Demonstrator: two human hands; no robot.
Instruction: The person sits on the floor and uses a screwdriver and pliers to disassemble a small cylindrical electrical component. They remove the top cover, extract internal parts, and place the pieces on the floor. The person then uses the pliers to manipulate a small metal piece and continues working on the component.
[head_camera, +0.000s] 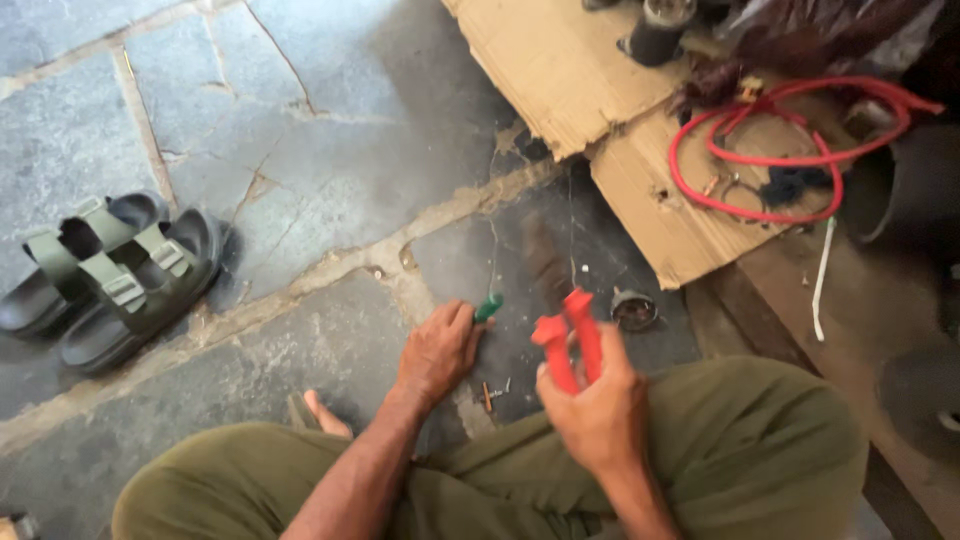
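The person sits cross-legged in olive trousers (760, 450), both forearms reaching forward over the knees. The right hand (600, 410) is raised above the lap, fingers curled tight around the 2 red handles of a pair of pliers (568, 338), which stand upright and are blurred. The left hand (438, 350) is lowered to the ground, knuckles up, fingers closed around a green-handled tool (488, 307) whose tip pokes out beside the thumb.

The stone floor (300, 130) is grey, cracked slabs with pale mortar joints. A torn sheet of brown cardboard (560, 70) lies at the top right, carrying a loose coil of red cable (770, 150). A pair of dark green strapped sandals (110, 275) sits on the left, well apart from the hands. Near the pliers lies a small round metal cap (634, 310), and a few small screws (490, 392) lie between the hands.
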